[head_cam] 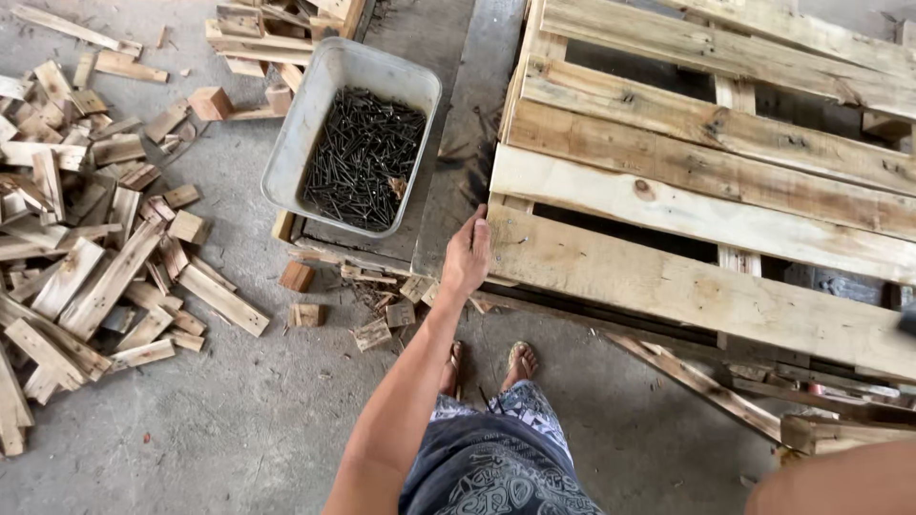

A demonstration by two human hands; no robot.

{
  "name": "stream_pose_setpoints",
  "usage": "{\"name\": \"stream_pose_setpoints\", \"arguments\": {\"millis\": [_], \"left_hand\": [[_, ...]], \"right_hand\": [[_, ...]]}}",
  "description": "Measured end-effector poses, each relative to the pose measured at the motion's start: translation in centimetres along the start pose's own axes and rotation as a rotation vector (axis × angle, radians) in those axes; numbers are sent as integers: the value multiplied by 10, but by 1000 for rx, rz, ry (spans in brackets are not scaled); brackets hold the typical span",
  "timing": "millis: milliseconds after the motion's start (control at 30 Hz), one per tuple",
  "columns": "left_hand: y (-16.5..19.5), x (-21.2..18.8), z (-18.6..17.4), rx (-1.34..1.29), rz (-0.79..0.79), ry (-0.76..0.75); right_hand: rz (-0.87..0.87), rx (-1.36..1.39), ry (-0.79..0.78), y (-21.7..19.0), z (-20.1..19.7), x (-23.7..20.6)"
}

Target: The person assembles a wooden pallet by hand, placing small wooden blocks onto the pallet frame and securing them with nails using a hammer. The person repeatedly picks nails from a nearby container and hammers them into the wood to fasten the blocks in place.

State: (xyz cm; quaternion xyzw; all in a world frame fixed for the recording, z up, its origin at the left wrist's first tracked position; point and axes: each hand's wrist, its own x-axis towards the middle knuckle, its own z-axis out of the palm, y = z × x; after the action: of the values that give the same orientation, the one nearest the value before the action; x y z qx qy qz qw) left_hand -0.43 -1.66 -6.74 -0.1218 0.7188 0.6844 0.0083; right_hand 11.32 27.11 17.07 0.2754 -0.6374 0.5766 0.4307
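Nearest the camera, the person's patterned shorts (496, 458) and sandalled feet (489, 362) are standing on a concrete floor (239, 420). The left arm is reaching forward, and the left hand (467, 256) is resting with loosely extended fingers on the near corner of a wooden pallet (687, 229); it is touching the end of the nearest board and is gripping nothing. The right hand is lying outside the view; only a forearm (840, 482) is showing at the lower right edge, so its state cannot be told. Just left of the hand, a grey plastic tub (298, 133) of dark nails (363, 157) is sitting on a flat dark slab (448, 124). Small wood blocks (377, 319) are lying between the feet and the slab, and a large heap of wood offcuts (86, 238) is spreading across the floor at far left.

Hazards, as judged: the rough board end is likely to be giving splinters to the bare palm; the loose blocks and any stray nails underfoot are threatening open sandals; a broken slat (706, 386) is projecting beneath the pallet near the shins; a knock to the tub could be scattering nails.
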Motion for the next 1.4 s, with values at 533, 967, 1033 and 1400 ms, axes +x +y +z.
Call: {"name": "stream_pose_setpoints", "arguments": {"millis": [533, 967, 1033, 1400], "left_hand": [[-8, 1, 3, -43, 184, 34], [-6, 4, 2, 20, 221, 89], [-3, 0, 2, -26, 61, 49], [10, 1, 0, 84, 263, 76]], "right_hand": [[81, -2, -27, 10, -40, 7], [827, -394, -447, 35, -18, -73], [437, -108, -163, 20, -35, -23], [1223, -836, -785, 47, 57, -123]]}}
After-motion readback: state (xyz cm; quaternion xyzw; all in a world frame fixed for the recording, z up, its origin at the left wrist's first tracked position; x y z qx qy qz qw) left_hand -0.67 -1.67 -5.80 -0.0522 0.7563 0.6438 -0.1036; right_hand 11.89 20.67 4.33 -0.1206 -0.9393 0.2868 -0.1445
